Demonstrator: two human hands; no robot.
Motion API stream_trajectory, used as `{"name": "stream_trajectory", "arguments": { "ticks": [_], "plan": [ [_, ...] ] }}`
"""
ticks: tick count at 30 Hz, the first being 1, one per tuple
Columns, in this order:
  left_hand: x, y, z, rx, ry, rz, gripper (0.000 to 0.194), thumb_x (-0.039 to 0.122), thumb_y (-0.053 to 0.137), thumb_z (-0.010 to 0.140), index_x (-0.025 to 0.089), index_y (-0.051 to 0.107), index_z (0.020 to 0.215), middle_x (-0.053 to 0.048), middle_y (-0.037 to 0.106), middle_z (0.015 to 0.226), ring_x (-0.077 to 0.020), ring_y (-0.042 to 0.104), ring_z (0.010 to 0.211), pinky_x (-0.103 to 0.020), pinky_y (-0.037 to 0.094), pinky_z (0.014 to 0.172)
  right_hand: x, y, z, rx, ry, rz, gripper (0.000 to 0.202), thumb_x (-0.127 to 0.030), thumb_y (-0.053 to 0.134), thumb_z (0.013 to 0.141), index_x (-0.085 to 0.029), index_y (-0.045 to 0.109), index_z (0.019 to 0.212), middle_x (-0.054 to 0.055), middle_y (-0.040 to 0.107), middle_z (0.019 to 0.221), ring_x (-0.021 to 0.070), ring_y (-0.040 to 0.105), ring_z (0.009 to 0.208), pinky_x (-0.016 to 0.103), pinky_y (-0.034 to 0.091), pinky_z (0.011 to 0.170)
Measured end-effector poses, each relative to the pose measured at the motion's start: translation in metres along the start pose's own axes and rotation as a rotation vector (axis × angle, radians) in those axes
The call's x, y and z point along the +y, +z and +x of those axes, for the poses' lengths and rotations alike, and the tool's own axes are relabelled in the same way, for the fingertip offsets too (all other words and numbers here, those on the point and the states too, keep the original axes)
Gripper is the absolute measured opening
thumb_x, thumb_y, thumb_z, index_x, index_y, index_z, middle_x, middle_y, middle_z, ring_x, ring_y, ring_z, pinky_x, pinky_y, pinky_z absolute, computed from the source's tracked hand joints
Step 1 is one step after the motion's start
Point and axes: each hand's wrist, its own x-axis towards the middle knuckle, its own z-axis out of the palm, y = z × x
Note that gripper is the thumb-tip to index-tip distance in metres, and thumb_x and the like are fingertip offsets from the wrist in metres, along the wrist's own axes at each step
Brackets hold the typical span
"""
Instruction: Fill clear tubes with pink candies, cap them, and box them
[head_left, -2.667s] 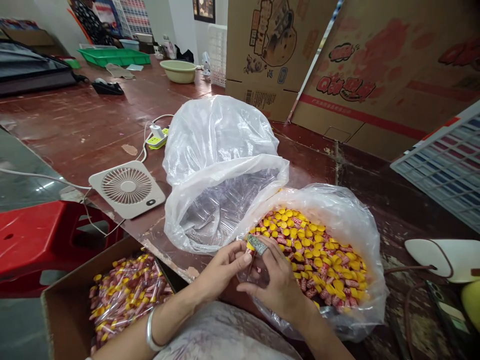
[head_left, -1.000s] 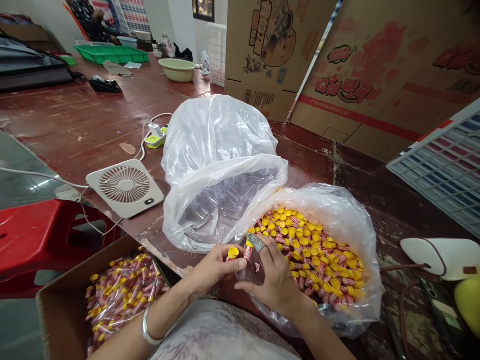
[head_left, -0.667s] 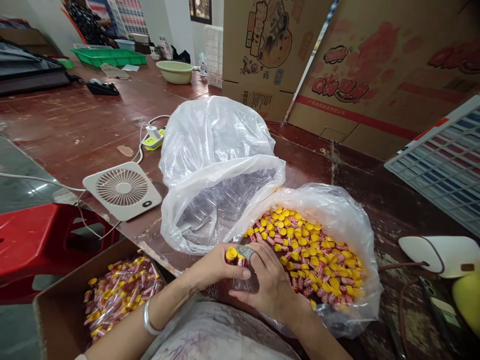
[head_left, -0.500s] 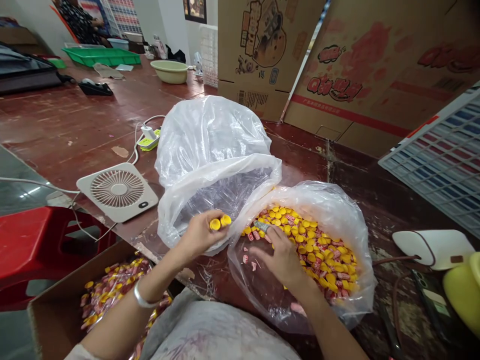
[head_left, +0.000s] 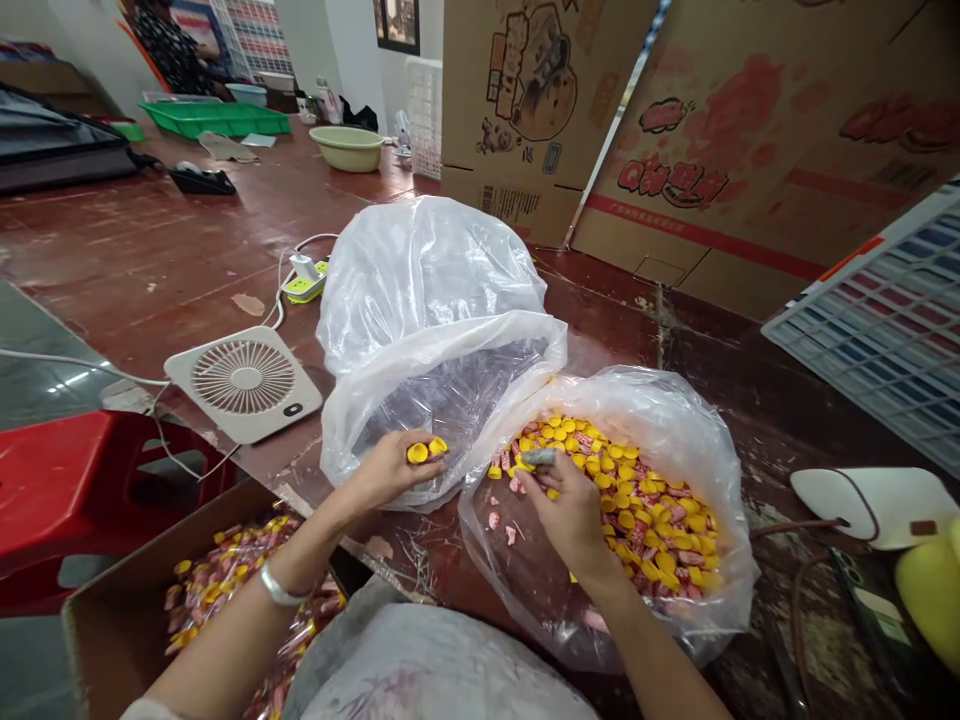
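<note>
My left hand point(head_left: 390, 468) is closed around two small yellow caps point(head_left: 427, 450), their hollow ends facing up, above the mouth of a clear plastic bag point(head_left: 442, 335). To the right, an open clear bag point(head_left: 675, 400) holds a heap of yellow caps point(head_left: 622, 490) mixed with red-and-pink speckled pieces. My right hand point(head_left: 566, 510) is over the near left side of that heap, its thumb and index finger pinched at a yellow cap, partly hidden by the fingers. Grey tape point(head_left: 540, 456) wraps the index finger. Pink scraps point(head_left: 511, 535) lie beside the hand.
A cardboard box point(head_left: 112, 610) at lower left holds more capped pieces, beside a red stool point(head_left: 82, 490). A white fan point(head_left: 244, 385) and power strip point(head_left: 306, 285) lie left. Cartons point(head_left: 540, 130) and a white crate point(head_left: 885, 330) border the right. A person point(head_left: 169, 50) sits far back.
My left hand has shifted slightly left and down with its yellow caps. The right hand's thumb and index finger have closed together at the heap's edge. The view has moved slightly.
</note>
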Motion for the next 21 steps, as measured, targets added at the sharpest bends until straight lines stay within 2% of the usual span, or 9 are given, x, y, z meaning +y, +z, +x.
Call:
{"name": "stream_trajectory", "arguments": {
  "ticks": [3, 5, 9, 12, 14, 16, 19, 21],
  "plan": [
    [0.018, 0.0, -0.021, -0.15, -0.04, -0.534, 0.032, 0.045, 0.07, 0.08, 0.014, 0.062, 0.081, 0.005, 0.047, 0.065, -0.009, 0.04, 0.059, -0.021, 0.031, 0.055, -0.017, -0.005, 0.002, 0.21, 0.049, 0.286, 0.016, -0.032, 0.062, 0.095, -0.02, 0.057, 0.104, 0.006, 0.073, 0.097, 0.0187, 0.074, 0.086, 0.031, 0.062, 0.077],
    [0.032, 0.007, -0.029, -0.236, -0.062, -0.736, 0.033, 0.043, 0.075, 0.076, 0.014, 0.06, 0.077, 0.006, 0.043, 0.064, -0.0076, 0.035, 0.058, -0.02, 0.026, 0.054, -0.031, -0.008, 0.006, 0.239, 0.009, 0.345, 0.016, -0.031, 0.065, 0.094, -0.021, 0.06, 0.105, 0.005, 0.072, 0.097, 0.019, 0.073, 0.088, 0.032, 0.062, 0.08],
    [0.045, 0.022, -0.035, -0.242, -0.056, -0.916, 0.031, 0.038, 0.08, 0.074, 0.012, 0.062, 0.073, 0.006, 0.045, 0.062, -0.0068, 0.035, 0.058, -0.02, 0.025, 0.053, -0.051, -0.018, 0.008, 0.109, -0.181, 0.239, 0.013, -0.028, 0.06, 0.097, -0.021, 0.064, 0.107, 0.007, 0.07, 0.102, 0.0194, 0.07, 0.099, 0.033, 0.059, 0.089],
    [0.045, 0.032, -0.037, -0.206, -0.086, -1.093, 0.027, 0.034, 0.082, 0.073, 0.012, 0.071, 0.082, 0.001, 0.06, 0.069, -0.0093, 0.048, 0.063, -0.02, 0.037, 0.061, -0.052, -0.023, 0.004, -0.001, -0.362, 0.121, 0.036, -0.038, 0.063, 0.094, -0.017, 0.058, 0.123, 0.013, 0.066, 0.12, 0.0255, 0.062, 0.117, 0.042, 0.054, 0.101],
    [0.045, 0.038, -0.037, -0.206, -0.138, -1.229, 0.029, 0.033, 0.084, 0.07, 0.012, 0.073, 0.087, -0.002, 0.067, 0.078, -0.0125, 0.056, 0.071, -0.023, 0.044, 0.07, -0.049, -0.02, -0.002, -0.017, -0.441, 0.013, 0.054, -0.043, 0.07, 0.087, -0.013, 0.052, 0.128, 0.018, 0.061, 0.126, 0.0307, 0.057, 0.124, 0.048, 0.051, 0.105],
    [0.047, 0.045, -0.036, -0.209, -0.186, -1.319, 0.032, 0.032, 0.086, 0.067, 0.011, 0.074, 0.088, -0.004, 0.069, 0.082, -0.0149, 0.059, 0.075, -0.025, 0.047, 0.075, -0.047, -0.012, -0.008, 0.018, -0.458, -0.075, 0.056, -0.044, 0.075, 0.082, -0.013, 0.052, 0.123, 0.018, 0.063, 0.12, 0.0326, 0.058, 0.12, 0.051, 0.051, 0.103],
    [0.048, 0.051, -0.036, -0.235, -0.215, -1.352, 0.033, 0.033, 0.087, 0.064, 0.011, 0.073, 0.084, -0.003, 0.067, 0.077, -0.0139, 0.058, 0.072, -0.023, 0.046, 0.072, -0.052, 0.0, -0.014, 0.07, -0.445, -0.105, 0.053, -0.046, 0.077, 0.079, -0.014, 0.053, 0.114, 0.017, 0.065, 0.108, 0.0324, 0.062, 0.109, 0.052, 0.054, 0.097],
    [0.043, 0.049, -0.039, -0.271, -0.21, -1.315, 0.034, 0.035, 0.088, 0.061, 0.012, 0.071, 0.079, -0.001, 0.063, 0.072, -0.0123, 0.053, 0.068, -0.022, 0.044, 0.068, -0.06, 0.001, -0.016, 0.027, -0.477, -0.076, 0.055, -0.05, 0.077, 0.078, -0.015, 0.053, 0.113, 0.015, 0.065, 0.107, 0.0316, 0.062, 0.108, 0.052, 0.053, 0.099]
  ]
}}
